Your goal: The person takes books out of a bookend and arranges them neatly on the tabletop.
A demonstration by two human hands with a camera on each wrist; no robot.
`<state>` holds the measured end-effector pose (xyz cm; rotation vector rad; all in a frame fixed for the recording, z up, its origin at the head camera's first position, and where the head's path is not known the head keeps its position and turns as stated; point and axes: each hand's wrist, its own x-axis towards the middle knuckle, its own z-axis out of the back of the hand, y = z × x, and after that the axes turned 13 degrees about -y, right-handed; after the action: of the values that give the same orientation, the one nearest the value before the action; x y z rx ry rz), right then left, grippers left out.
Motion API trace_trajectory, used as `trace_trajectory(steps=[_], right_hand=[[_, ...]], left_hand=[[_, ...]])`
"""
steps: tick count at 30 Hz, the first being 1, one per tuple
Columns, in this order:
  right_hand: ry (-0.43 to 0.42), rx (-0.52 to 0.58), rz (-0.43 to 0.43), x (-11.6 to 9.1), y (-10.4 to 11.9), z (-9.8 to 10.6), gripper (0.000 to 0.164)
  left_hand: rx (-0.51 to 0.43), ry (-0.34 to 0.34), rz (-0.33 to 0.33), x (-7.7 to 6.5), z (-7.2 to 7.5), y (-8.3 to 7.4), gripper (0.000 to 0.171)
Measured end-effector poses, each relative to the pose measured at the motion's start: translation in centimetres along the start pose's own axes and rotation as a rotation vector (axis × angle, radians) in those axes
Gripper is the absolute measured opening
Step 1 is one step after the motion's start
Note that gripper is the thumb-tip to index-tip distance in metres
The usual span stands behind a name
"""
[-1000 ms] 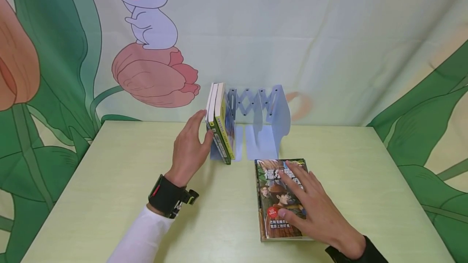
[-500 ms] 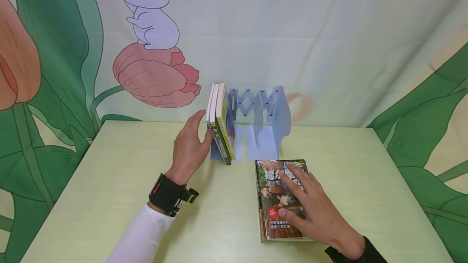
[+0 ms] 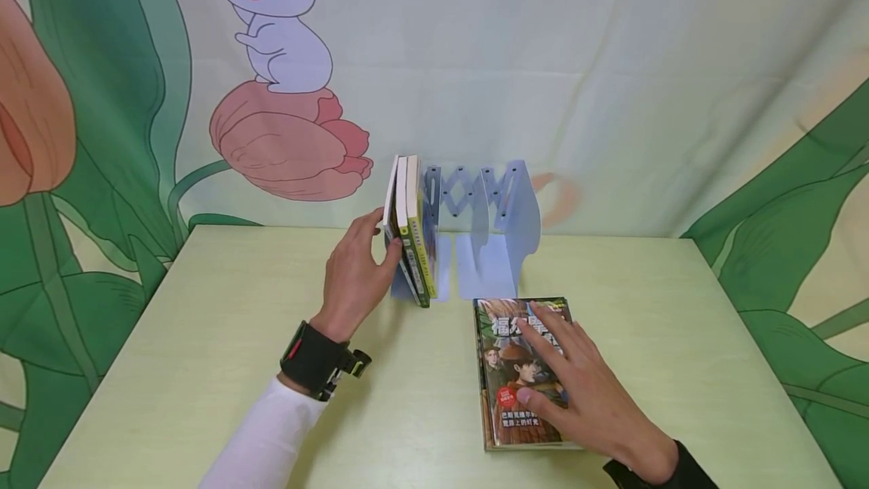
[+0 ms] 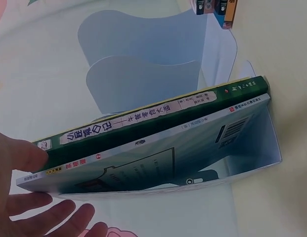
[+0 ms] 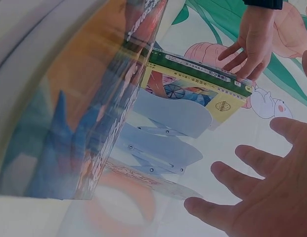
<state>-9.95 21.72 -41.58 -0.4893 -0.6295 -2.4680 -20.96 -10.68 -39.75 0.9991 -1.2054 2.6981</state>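
My left hand is at several upright books in the left section of a light-blue expandable bookend. Its thumb touches the spine of a green book, while the fingers lie along the outer side of a thin pale book; the thin book's end sits between them. Beside the green book leans a yellow-spined book. My right hand is spread over the cover of a comic-style paperback on top of a small stack; whether the palm touches it is hidden.
The pale wooden table bears everything and ends against a printed curtain at the back. The bookend's right section stands behind the stack, with a divider plate inside it.
The green and yellow-spined books have tipped slightly to the right, and a gap has opened beside the thin pale book. My left thumb has moved slightly right; my right hand stays put.
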Motion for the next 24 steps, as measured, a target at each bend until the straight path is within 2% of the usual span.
trace_trajectory(steps=[14,24], right_hand=[[0.007,0.01,-0.011,-0.05,-0.13,0.07,0.079],[0.007,0.021,-0.035,-0.12,-0.04,0.12,0.079]], left_hand=[[0.064,-0.015,-0.023,0.34,-0.42,-0.33,0.044],[0.086,0.031,-0.02,0.81,-0.66,-0.8,0.043]])
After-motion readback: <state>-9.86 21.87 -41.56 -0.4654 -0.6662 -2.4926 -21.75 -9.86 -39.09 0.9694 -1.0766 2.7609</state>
